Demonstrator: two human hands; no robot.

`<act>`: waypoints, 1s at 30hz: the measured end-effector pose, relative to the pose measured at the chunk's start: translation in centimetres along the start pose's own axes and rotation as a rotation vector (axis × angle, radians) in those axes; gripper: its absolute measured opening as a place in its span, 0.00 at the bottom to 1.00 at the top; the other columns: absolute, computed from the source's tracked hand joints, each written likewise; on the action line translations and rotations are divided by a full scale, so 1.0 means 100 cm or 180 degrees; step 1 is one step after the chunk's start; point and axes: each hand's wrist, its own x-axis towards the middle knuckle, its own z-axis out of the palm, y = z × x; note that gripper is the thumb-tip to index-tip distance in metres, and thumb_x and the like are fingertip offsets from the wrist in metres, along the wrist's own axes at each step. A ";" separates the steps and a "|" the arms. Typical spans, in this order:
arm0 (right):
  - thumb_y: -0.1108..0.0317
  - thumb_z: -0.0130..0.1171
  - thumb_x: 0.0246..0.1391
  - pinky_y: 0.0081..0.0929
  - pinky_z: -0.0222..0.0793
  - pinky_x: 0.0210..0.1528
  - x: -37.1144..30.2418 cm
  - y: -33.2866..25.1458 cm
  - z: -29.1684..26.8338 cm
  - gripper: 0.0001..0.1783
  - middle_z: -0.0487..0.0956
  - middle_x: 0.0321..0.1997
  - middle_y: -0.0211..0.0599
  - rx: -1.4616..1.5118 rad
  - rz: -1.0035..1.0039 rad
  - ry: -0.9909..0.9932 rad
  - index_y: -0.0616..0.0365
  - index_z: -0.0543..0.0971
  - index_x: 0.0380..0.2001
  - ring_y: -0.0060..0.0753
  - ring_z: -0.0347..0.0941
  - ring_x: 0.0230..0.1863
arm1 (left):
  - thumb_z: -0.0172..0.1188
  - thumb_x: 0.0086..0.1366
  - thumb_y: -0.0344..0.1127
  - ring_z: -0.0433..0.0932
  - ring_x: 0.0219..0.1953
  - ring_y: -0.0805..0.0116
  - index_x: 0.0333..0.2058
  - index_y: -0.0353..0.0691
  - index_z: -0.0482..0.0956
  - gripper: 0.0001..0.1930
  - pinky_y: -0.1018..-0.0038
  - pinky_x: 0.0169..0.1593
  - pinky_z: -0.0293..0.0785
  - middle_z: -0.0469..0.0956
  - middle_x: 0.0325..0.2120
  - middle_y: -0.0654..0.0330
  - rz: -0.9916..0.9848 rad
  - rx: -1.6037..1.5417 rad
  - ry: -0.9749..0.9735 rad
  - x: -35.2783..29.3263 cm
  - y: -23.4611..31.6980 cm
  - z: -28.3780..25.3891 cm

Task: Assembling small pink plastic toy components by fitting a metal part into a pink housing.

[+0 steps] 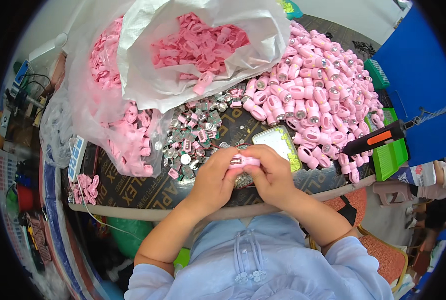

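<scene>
Close to the table's near edge, both my hands are closed around a small pink flashlight point(248, 161) with metal parts showing in its open side. My left hand point(212, 176) grips its left end, and my right hand point(273, 176) pinches the right end with thumb and fingers. Just beyond my left hand lies a heap of small metal and circuit parts point(193, 135), mixed with pink pieces. A shallow tray point(269, 140) with small yellow-green pieces sits beside my right hand. Beyond it rises a big pile of pink flashlights point(318, 95).
A white sack point(138, 75) of pink shells stands at the back, with a clear plastic bag point(128, 150) of pink parts at its left. A black-and-orange electric screwdriver point(375, 138) hangs at right over a green bin point(392, 160). A power strip point(77, 157) lies left.
</scene>
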 end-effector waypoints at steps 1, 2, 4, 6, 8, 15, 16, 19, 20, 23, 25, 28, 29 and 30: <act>0.78 0.61 0.56 0.30 0.74 0.45 0.000 0.003 0.002 0.15 0.80 0.43 0.44 0.0008 0.0091 -0.0062 0.63 0.78 0.48 0.39 0.79 0.42 | 0.59 0.65 0.28 0.78 0.41 0.47 0.51 0.35 0.73 0.16 0.63 0.45 0.75 0.77 0.41 0.47 -0.0254 -0.0056 -0.0032 -0.002 -0.003 0.000; 0.77 0.61 0.57 0.28 0.74 0.44 0.002 0.001 0.000 0.15 0.80 0.42 0.43 0.0029 0.0372 -0.0220 0.63 0.78 0.48 0.35 0.79 0.41 | 0.59 0.66 0.29 0.79 0.41 0.52 0.51 0.35 0.73 0.15 0.65 0.45 0.75 0.77 0.41 0.48 -0.0683 -0.0290 -0.0262 0.000 -0.003 -0.006; 0.74 0.62 0.60 0.23 0.73 0.41 0.010 -0.005 -0.005 0.14 0.80 0.41 0.39 0.0065 0.0760 -0.0446 0.62 0.78 0.49 0.25 0.77 0.39 | 0.57 0.69 0.30 0.80 0.39 0.63 0.51 0.35 0.73 0.14 0.71 0.44 0.75 0.77 0.39 0.53 -0.1212 -0.0761 -0.0412 0.003 -0.001 -0.010; 0.74 0.61 0.60 0.23 0.72 0.38 0.006 0.004 0.001 0.14 0.80 0.39 0.38 0.0901 0.0982 -0.0269 0.62 0.77 0.49 0.25 0.76 0.36 | 0.57 0.69 0.31 0.80 0.39 0.65 0.52 0.36 0.72 0.14 0.71 0.43 0.75 0.77 0.39 0.53 -0.1242 -0.1018 -0.0401 0.003 -0.003 -0.010; 0.73 0.61 0.60 0.22 0.72 0.36 0.008 0.002 -0.001 0.13 0.80 0.38 0.37 0.1779 0.1191 -0.0120 0.62 0.77 0.49 0.24 0.76 0.34 | 0.56 0.70 0.33 0.79 0.38 0.67 0.52 0.37 0.72 0.14 0.73 0.42 0.75 0.78 0.39 0.55 -0.1203 -0.1327 -0.0295 0.001 -0.008 -0.005; 0.65 0.59 0.61 0.36 0.71 0.27 0.014 -0.006 -0.009 0.09 0.76 0.21 0.43 -0.0363 0.0750 -0.0196 0.59 0.75 0.31 0.46 0.76 0.23 | 0.58 0.69 0.34 0.79 0.35 0.64 0.54 0.36 0.70 0.17 0.71 0.41 0.75 0.78 0.36 0.55 -0.0640 -0.0963 -0.0603 -0.005 0.009 0.002; 0.66 0.59 0.60 0.37 0.69 0.25 0.010 -0.004 -0.010 0.09 0.75 0.19 0.43 -0.0463 0.0326 -0.0052 0.59 0.75 0.28 0.45 0.74 0.21 | 0.58 0.69 0.34 0.79 0.34 0.63 0.54 0.36 0.70 0.17 0.70 0.41 0.75 0.78 0.36 0.55 -0.1078 -0.1473 -0.0856 -0.007 0.013 0.001; 0.68 0.61 0.57 0.39 0.65 0.21 0.012 -0.003 -0.009 0.14 0.71 0.16 0.42 -0.0503 -0.0551 0.0281 0.58 0.73 0.19 0.44 0.70 0.17 | 0.58 0.68 0.33 0.81 0.35 0.53 0.56 0.36 0.68 0.19 0.64 0.41 0.76 0.79 0.36 0.51 -0.1648 -0.2296 -0.1228 -0.013 0.020 0.001; 0.69 0.62 0.56 0.40 0.65 0.21 0.011 -0.003 -0.011 0.14 0.71 0.15 0.42 -0.0697 -0.0645 0.0109 0.58 0.72 0.18 0.45 0.70 0.17 | 0.58 0.68 0.33 0.81 0.36 0.50 0.55 0.36 0.68 0.19 0.63 0.41 0.76 0.79 0.37 0.49 -0.1281 -0.1557 -0.1157 -0.012 0.024 0.001; 0.70 0.62 0.55 0.40 0.64 0.20 0.010 0.006 -0.006 0.15 0.69 0.14 0.42 -0.0882 -0.0587 0.0042 0.58 0.71 0.18 0.45 0.69 0.16 | 0.58 0.68 0.34 0.81 0.38 0.45 0.54 0.36 0.68 0.19 0.61 0.40 0.76 0.79 0.37 0.45 -0.0941 -0.0501 -0.1029 -0.010 0.028 0.008; 0.70 0.62 0.55 0.41 0.64 0.20 0.009 0.013 -0.001 0.16 0.69 0.14 0.42 -0.0897 -0.0433 0.0166 0.58 0.70 0.17 0.45 0.68 0.15 | 0.58 0.68 0.34 0.81 0.39 0.42 0.54 0.36 0.68 0.18 0.60 0.40 0.76 0.79 0.37 0.43 -0.0943 -0.0192 -0.0991 -0.009 0.028 0.013; 0.70 0.62 0.55 0.40 0.63 0.20 0.010 0.016 -0.001 0.16 0.68 0.13 0.41 -0.0784 -0.0112 0.0307 0.57 0.69 0.17 0.46 0.67 0.15 | 0.60 0.67 0.35 0.81 0.38 0.44 0.51 0.37 0.71 0.16 0.61 0.40 0.75 0.79 0.36 0.45 -0.1000 -0.0350 -0.0835 -0.005 0.026 0.017; 0.71 0.62 0.55 0.40 0.62 0.20 0.014 0.013 -0.004 0.16 0.67 0.13 0.42 -0.0658 -0.0301 0.0275 0.58 0.69 0.17 0.46 0.67 0.15 | 0.60 0.67 0.36 0.81 0.36 0.46 0.50 0.38 0.72 0.16 0.62 0.39 0.75 0.79 0.36 0.47 -0.1044 -0.0621 -0.0757 -0.003 0.027 0.014; 0.71 0.62 0.55 0.40 0.62 0.20 0.017 0.009 -0.008 0.16 0.67 0.13 0.42 -0.0533 -0.0489 0.0241 0.58 0.69 0.17 0.46 0.67 0.15 | 0.62 0.65 0.36 0.80 0.34 0.52 0.48 0.37 0.74 0.15 0.64 0.39 0.75 0.78 0.35 0.49 -0.0971 -0.1024 -0.0784 -0.003 0.019 0.011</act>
